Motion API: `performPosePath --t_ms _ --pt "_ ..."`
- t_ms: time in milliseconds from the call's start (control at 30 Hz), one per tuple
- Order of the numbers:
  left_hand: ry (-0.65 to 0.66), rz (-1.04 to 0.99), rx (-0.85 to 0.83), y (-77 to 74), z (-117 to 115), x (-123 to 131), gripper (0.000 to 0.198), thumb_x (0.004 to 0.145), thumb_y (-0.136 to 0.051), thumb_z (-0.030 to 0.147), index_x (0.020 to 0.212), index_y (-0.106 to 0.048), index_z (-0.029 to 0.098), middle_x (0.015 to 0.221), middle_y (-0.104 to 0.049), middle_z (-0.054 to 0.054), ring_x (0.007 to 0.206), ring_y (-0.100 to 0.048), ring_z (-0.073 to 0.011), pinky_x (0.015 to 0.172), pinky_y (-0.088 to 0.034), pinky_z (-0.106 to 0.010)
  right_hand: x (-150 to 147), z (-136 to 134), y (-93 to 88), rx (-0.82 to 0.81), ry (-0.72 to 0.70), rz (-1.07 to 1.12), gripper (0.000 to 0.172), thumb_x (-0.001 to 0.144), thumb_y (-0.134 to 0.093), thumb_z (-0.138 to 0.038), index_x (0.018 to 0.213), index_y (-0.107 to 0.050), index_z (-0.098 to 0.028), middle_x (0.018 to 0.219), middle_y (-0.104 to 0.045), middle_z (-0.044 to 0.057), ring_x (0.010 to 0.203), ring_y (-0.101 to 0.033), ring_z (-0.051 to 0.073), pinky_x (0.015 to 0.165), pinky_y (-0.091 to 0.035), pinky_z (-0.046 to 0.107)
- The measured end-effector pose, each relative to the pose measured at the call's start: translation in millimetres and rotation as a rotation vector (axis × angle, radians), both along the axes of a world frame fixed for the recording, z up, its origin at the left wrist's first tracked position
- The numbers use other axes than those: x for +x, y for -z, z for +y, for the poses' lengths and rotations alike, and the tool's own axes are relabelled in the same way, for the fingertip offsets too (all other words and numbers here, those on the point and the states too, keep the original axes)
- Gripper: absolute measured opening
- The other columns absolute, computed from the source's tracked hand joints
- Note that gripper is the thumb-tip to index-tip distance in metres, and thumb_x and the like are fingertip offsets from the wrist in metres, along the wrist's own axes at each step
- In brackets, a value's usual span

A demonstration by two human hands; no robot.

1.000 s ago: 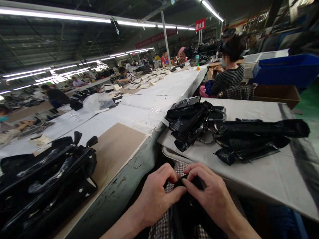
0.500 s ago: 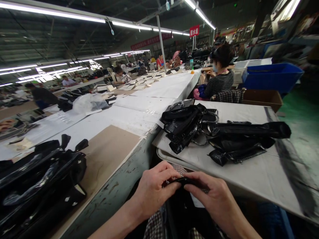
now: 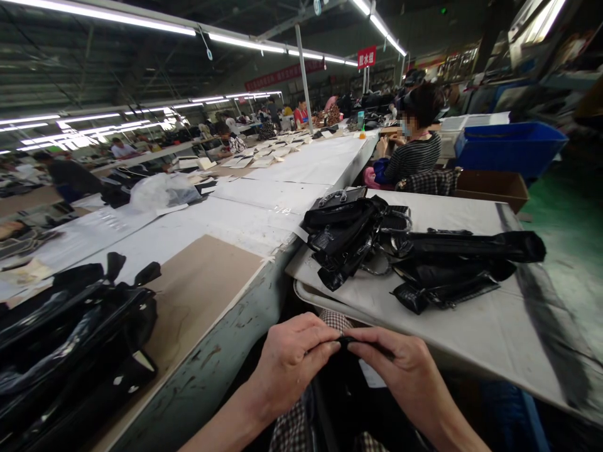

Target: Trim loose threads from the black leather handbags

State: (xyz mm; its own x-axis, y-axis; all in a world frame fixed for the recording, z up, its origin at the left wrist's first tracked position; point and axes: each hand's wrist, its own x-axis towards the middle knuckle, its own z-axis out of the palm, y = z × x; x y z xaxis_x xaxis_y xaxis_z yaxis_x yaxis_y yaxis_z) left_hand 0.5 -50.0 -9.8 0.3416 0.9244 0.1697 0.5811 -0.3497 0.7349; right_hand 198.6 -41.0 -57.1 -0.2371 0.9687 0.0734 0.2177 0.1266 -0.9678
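Observation:
My left hand (image 3: 296, 355) and my right hand (image 3: 400, 364) meet above my lap, closed in pinches with the fingertips almost touching. Between them they grip the top edge of a black bag (image 3: 351, 402), whose dark body hangs over my checked clothing (image 3: 288, 427). Most of the gripped edge is covered by the fingers. A white slip (image 3: 372, 375) shows beside my right fingers, against the black material.
Black bags (image 3: 351, 235) with handles lie on the white table (image 3: 475, 314) ahead right. More black bags (image 3: 70, 339) are piled on the left bench, by a brown board (image 3: 207, 270). A co-worker (image 3: 417, 144) sits beyond, near a blue bin (image 3: 509, 147) and a cardboard box (image 3: 492, 188).
My fingertips have drawn closer together, and less of the black edge shows between them. The view has shifted very slightly; the bags on the tables are unmoved.

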Motion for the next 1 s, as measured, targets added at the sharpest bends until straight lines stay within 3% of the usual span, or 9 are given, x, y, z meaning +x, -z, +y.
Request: performPosePath --t_ms 200,400,500,600,700,867,1000 --pt "0.014 -0.065 -0.001 1.2 2.8 1.9 0.013 0.087 -0.059 0.015 0.088 -0.072 0.017 0.086 -0.066 -0.004 0.078 -0.061 -0.0139 0.072 -0.046 -0.022 -1.0 -1.4 1.6 -0.02 -0.016 0.034 0.012 0.084 -0.067 -0.033 0.091 -0.076 -0.028 0.09 -0.076 -0.005 0.084 -0.07 0.015 0.08 -0.05 0.019" --pt "-0.038 -0.243 -0.344 -6.0 5.1 7.4 0.009 0.072 -0.062 0.007 0.071 -0.061 0.016 0.073 -0.052 0.003 0.069 -0.047 -0.011 0.063 -0.037 -0.021 -9.5 -6.8 -1.2 -0.191 -0.033 0.186 0.006 0.083 -0.064 -0.026 0.082 -0.069 -0.023 0.079 -0.066 -0.005 0.077 -0.058 0.013 0.073 -0.044 0.019" --pt "-0.025 -0.232 -0.443 -14.1 5.2 6.7 0.006 0.075 -0.064 0.011 0.076 -0.06 0.016 0.073 -0.051 0.005 0.067 -0.045 -0.0107 0.061 -0.036 -0.021 -13.5 -8.4 1.2 -0.174 -0.015 0.237 0.006 0.082 -0.063 -0.025 0.079 -0.067 -0.021 0.079 -0.063 -0.004 0.077 -0.056 0.013 0.073 -0.042 0.02" --pt "0.012 -0.1 -0.329 -19.2 3.2 5.5 0.004 0.081 -0.066 0.021 0.082 -0.065 0.017 0.081 -0.056 0.003 0.073 -0.05 -0.0122 0.066 -0.038 -0.022 -15.5 -10.4 3.4 -0.132 0.01 0.249 0.007 0.081 -0.064 -0.024 0.077 -0.066 -0.02 0.079 -0.063 -0.003 0.078 -0.056 0.014 0.075 -0.042 0.022" --pt "-0.003 -0.009 -0.216 -16.5 0.5 5.1 0.011 0.085 -0.062 0.019 0.075 -0.066 0.017 0.077 -0.058 0.001 0.075 -0.054 -0.0129 0.068 -0.039 -0.023 -17.1 -12.5 5.1 -0.076 0.013 0.234 0.008 0.081 -0.064 -0.025 0.076 -0.066 -0.019 0.078 -0.064 -0.001 0.077 -0.057 0.015 0.074 -0.044 0.023" --pt "0.032 0.141 0.017 1.0 4.7 0.2 0.019 0.089 -0.055 0.022 0.073 -0.063 0.017 0.075 -0.058 -0.001 0.071 -0.056 -0.0131 0.064 -0.041 -0.021 -19.8 -5.5 14.8 0.007 0.023 0.216 0.01 0.078 -0.064 -0.023 0.07 -0.068 -0.017 0.07 -0.066 0.0 0.069 -0.061 0.015 0.068 -0.047 0.022" --pt "0.121 0.246 0.173 15.0 18.6 -8.6 0.018 0.088 -0.055 0.02 0.071 -0.06 0.018 0.073 -0.058 0.0 0.065 -0.058 -0.011 0.059 -0.042 -0.017 -20.6 3.0 24.2 -0.045 -0.02 0.115 0.011 0.077 -0.064 -0.02 0.081 -0.074 -0.017 0.075 -0.073 0.003 0.068 -0.068 0.017 0.061 -0.051 0.02"
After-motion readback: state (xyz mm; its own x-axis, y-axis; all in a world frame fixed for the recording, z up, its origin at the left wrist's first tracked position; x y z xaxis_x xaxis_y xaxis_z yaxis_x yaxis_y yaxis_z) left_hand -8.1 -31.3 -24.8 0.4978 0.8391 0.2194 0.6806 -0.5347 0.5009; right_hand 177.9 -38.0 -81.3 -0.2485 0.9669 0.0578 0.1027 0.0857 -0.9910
